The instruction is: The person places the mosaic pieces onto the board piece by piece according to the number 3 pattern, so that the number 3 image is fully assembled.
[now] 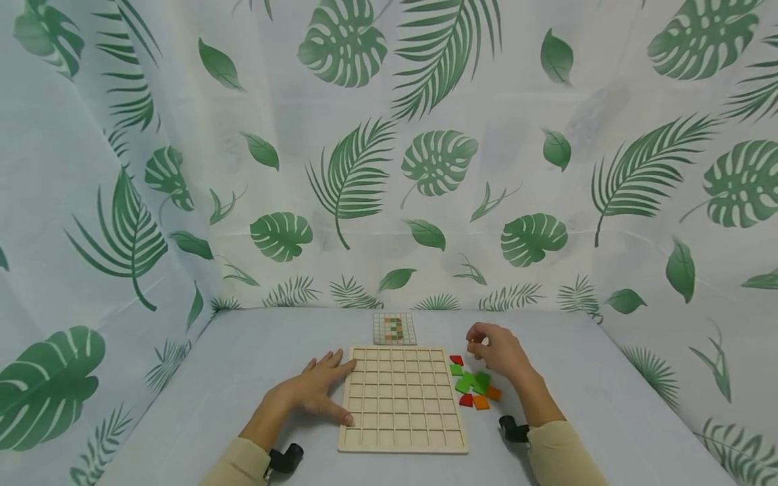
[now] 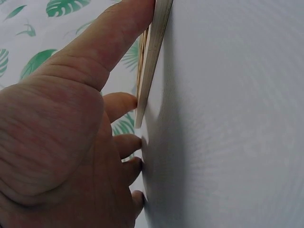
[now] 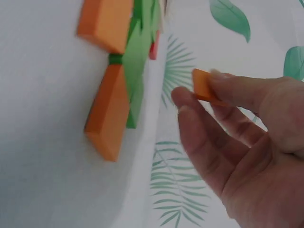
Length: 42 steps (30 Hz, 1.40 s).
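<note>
A pale wooden grid board (image 1: 404, 399) with bare square cells lies on the table. My left hand (image 1: 313, 388) rests at its left edge with fingers spread; in the left wrist view the thumb (image 2: 111, 40) touches the board's rim (image 2: 154, 52). Right of the board, my right hand (image 1: 498, 347) is raised above the table and pinches an orange tile (image 3: 203, 86) between thumb and fingers. Below that hand lies a loose pile of green tiles (image 1: 464, 383), orange tiles (image 1: 481, 403) and red tiles (image 1: 466, 400), some overlapping.
Behind the board lies a small pattern card (image 1: 394, 329) with a gridded picture in orange, green and red. A white cloth with green leaves (image 1: 437, 162) hangs behind and beside the table (image 1: 255, 358). Black wrist camera mounts (image 1: 286, 459) sit at both wrists.
</note>
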Available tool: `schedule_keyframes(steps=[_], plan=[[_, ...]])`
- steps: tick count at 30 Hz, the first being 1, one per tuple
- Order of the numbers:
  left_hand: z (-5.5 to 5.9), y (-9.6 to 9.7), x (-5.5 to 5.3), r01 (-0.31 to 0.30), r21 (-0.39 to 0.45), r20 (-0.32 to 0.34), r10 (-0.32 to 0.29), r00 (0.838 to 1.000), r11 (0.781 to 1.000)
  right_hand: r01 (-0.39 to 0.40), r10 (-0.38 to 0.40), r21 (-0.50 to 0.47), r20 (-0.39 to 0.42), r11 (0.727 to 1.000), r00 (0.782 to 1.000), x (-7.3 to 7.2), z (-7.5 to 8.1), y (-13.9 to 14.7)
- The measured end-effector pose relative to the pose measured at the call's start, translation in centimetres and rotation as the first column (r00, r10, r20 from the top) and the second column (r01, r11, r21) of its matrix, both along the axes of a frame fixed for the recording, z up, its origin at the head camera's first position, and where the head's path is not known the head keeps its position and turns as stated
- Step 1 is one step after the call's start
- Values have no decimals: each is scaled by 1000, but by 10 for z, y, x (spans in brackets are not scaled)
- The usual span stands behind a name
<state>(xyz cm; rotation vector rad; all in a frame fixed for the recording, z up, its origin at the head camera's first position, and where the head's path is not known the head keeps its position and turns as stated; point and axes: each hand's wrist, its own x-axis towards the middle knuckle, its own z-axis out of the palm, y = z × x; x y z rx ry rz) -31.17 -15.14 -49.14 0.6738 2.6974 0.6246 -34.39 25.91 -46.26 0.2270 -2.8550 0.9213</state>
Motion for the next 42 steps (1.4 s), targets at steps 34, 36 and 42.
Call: schedule_keyframes(steps=[34,36,42], plan=[[1,-4,1,42,-47,17,-42,999,998,-302,295,-19,-166,953,941,1,7,-73],[0,-5,1,47,-49,22,-46,999,998,-322,315,-24,-154,946,936,1,8,-78],[0,-5,1,49,-63,23,-48,999,997,-389,379,-48,-139,920,915,-1,9,-89]])
